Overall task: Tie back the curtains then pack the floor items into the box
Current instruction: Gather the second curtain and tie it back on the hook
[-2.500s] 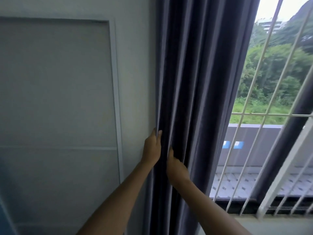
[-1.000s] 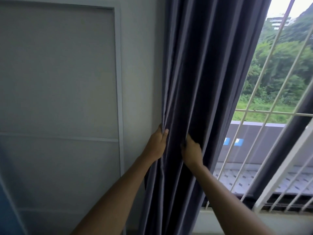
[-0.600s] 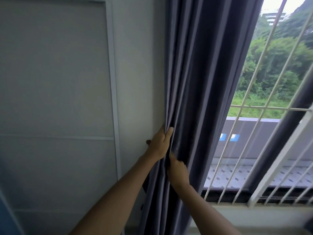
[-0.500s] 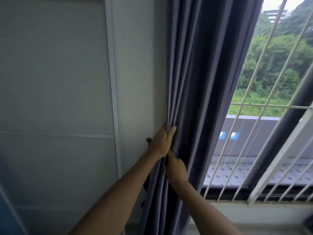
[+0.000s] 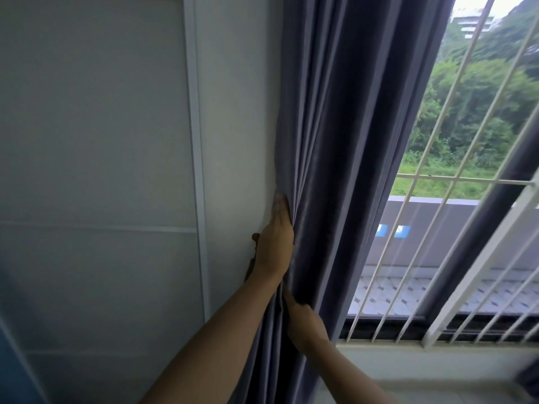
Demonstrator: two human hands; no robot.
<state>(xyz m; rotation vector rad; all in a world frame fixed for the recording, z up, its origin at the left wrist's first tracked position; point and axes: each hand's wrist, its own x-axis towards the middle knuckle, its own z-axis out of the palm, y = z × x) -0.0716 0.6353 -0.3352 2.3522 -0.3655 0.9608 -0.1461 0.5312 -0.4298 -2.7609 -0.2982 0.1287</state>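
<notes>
The curtain [image 5: 335, 170] is a heavy grey-violet cloth with a soft, faintly sheened surface, hanging in long vertical pleats between the pale wall [image 5: 236, 112] and the window [image 5: 466, 199], gathered into a narrow bundle against the wall's edge. On the wall a flat panel [image 5: 96, 141] is framed by thin raised white strips. Slim white bars [image 5: 437, 258] cross the window, with green trees, a grey parapet and a tiled ledge beyond. A second dark strip of fabric [image 5: 513, 185] slants across the right side of the glass.

The left hand [image 5: 274, 246] lies along the curtain's left edge where it meets the wall, fingers straight and pointing up, pressed flat against the folds, thumb out toward the wall. The right hand [image 5: 303, 319] sits lower, its fingers buried in the pleats and hidden by cloth, so whether they are clenched on the fabric cannot be told
</notes>
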